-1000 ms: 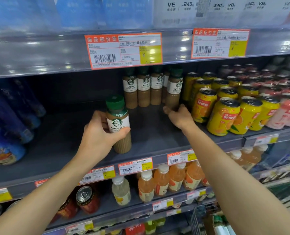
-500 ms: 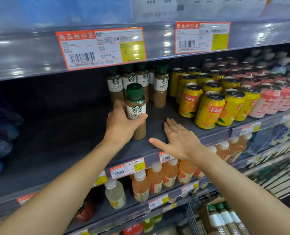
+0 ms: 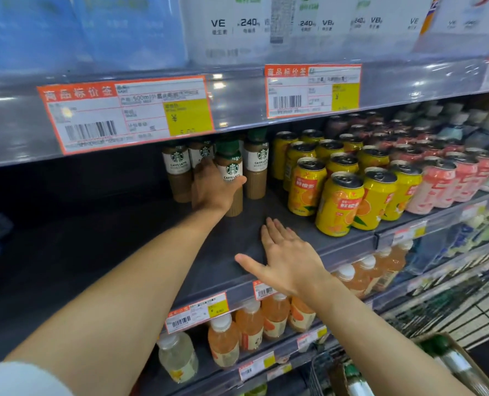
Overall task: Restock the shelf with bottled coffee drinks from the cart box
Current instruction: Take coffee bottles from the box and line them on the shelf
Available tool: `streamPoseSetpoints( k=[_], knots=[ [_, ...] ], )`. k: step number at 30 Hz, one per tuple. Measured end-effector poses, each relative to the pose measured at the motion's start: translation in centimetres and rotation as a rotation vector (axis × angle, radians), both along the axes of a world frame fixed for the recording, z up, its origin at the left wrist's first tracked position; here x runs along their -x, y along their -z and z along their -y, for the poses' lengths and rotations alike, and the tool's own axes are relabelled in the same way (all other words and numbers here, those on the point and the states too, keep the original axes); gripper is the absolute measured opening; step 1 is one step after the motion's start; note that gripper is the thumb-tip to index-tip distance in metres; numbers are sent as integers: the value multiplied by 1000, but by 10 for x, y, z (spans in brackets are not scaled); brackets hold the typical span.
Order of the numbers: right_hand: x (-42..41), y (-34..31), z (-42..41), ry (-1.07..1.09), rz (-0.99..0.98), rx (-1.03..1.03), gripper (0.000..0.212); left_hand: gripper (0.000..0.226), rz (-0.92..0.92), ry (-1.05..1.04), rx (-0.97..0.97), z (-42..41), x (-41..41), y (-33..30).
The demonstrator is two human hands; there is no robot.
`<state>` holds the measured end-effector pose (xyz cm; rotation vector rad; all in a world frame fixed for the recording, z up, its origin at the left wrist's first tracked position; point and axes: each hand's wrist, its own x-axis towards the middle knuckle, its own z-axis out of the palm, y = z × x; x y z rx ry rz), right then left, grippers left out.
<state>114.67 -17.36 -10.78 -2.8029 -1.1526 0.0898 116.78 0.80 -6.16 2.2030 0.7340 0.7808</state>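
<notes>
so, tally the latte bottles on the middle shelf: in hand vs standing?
Held latte bottle, in the left hand grip: 1
Standing latte bottles behind it: 3 visible; more may be hidden
In the right hand, open and flat: 0
Total: 4 visible

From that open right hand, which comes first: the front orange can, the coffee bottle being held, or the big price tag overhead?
From the right hand:
1. Front orange can, just to its right.
2. Held coffee bottle, up-left, in the left hand.
3. Big price tag, overhead left.
</notes>
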Motion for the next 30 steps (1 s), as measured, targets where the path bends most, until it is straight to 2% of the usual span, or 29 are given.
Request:
streamPoseSetpoints(
  k=[4, 9, 30],
  knots=[
    [-1, 1, 1, -9, 5, 3, 103, 70, -7, -20, 11, -4, -14, -3],
    [-2, 3, 1, -12, 9, -10, 105, 59, -30, 10, -40, -4, -21, -6],
    [-3, 5, 2, -47, 2, 41, 112, 46, -84, -48, -56, 8, -27, -17]
  ],
)
